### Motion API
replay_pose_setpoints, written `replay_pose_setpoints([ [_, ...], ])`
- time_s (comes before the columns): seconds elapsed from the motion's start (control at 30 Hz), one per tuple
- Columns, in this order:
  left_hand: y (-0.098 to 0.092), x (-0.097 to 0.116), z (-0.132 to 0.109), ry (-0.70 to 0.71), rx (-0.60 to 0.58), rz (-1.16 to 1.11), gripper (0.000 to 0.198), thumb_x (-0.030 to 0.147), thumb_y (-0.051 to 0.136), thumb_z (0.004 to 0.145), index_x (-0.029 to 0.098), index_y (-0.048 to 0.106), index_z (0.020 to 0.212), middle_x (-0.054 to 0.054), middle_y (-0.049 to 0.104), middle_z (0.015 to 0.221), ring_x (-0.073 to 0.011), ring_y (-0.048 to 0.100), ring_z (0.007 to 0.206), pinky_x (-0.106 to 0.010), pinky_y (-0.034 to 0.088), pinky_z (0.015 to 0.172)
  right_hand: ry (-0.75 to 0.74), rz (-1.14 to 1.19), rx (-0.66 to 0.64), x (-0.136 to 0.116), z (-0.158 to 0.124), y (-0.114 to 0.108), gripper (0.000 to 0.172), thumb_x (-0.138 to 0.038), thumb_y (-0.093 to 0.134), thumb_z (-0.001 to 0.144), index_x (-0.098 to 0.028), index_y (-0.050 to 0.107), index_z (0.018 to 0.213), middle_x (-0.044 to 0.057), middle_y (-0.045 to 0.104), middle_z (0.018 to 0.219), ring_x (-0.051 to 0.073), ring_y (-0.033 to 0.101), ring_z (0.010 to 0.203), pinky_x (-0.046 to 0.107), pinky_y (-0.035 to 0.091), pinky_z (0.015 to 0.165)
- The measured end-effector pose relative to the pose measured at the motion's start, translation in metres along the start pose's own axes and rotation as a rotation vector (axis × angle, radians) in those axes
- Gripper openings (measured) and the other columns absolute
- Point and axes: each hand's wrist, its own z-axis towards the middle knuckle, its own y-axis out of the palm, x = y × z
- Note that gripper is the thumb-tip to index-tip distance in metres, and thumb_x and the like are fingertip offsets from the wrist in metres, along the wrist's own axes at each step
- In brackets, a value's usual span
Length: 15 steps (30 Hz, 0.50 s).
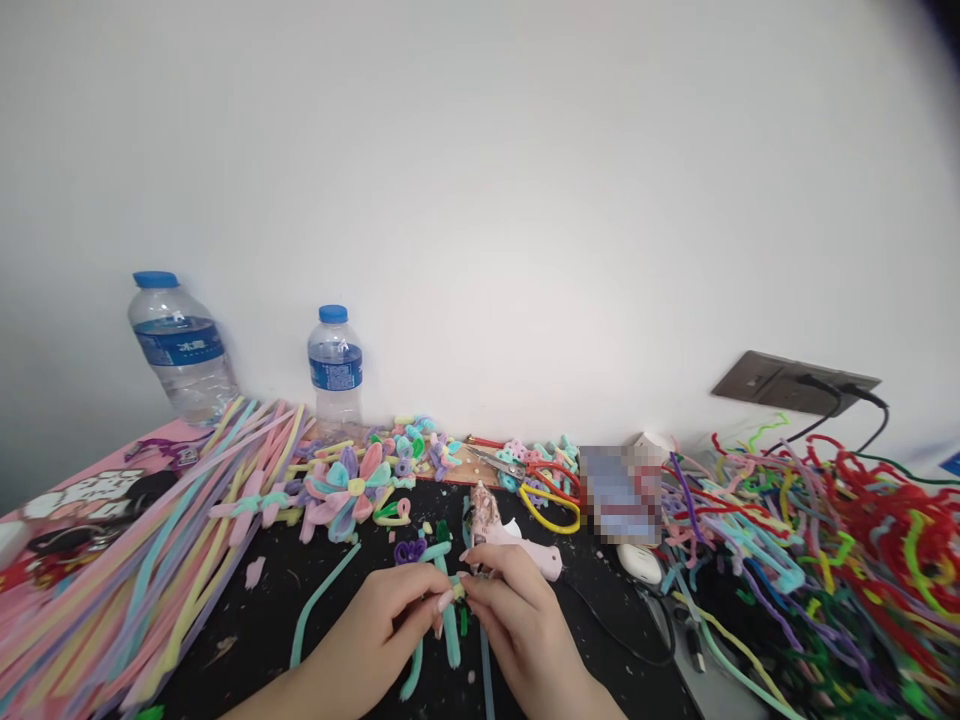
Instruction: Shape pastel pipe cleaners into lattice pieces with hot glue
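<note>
My left hand point(394, 615) and my right hand point(517, 615) meet over the black work surface, fingertips pinched together. Between them is a mint-green pipe cleaner point(451, 640), with a small yellowish bit at the fingertips; its exact shape is partly hidden by my fingers. A purple coiled pipe cleaner point(410, 551) lies just beyond my left fingers. Behind my right hand rests a pink glue gun point(536, 557), its nozzle end pointing away. Another mint pipe cleaner point(319, 600) lies curved to the left of my left hand.
Long pastel pipe cleaners point(202, 520) spread at left, beside a finished pipe-cleaner flower point(356, 487). Two water bottles point(335, 365) stand by the wall. Scissors point(555, 507), a blurred-out phone point(621, 495) and a white earbud case point(640, 564) lie right of centre. Tangled pipe cleaners point(862, 540) fill the right.
</note>
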Motion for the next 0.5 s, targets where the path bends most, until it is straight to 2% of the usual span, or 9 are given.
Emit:
replay_pose_setpoints([
  [0.23,-0.0008,0.0009,0.0011,0.013,0.000,0.012,0.028,0.024,0.038,0.091,0.017,0.056,0.070,0.002,0.052,0.064,-0.0115,0.051,0.059,-0.019,0.038,0.057,0.007,0.003,-0.002,0.0010,0.0020,0.0011,0.024,-0.006,0.048,0.086,-0.018,0.058,0.105,0.011,0.057,0.106,0.019,0.056,0.092,0.030,0.049,0.079],
  [0.5,0.0004,0.0010,0.0000,0.004,-0.003,0.009,0.029,0.025,0.038,0.091,0.017,0.056,0.070,0.002,0.052,0.064,-0.0107,0.050,0.057,-0.018,0.038,0.055,0.013,0.013,-0.001,0.0009,0.0010,0.0005,0.023,-0.007,0.048,0.086,-0.019,0.059,0.102,0.010,0.058,0.106,0.019,0.056,0.093,0.029,0.049,0.080],
])
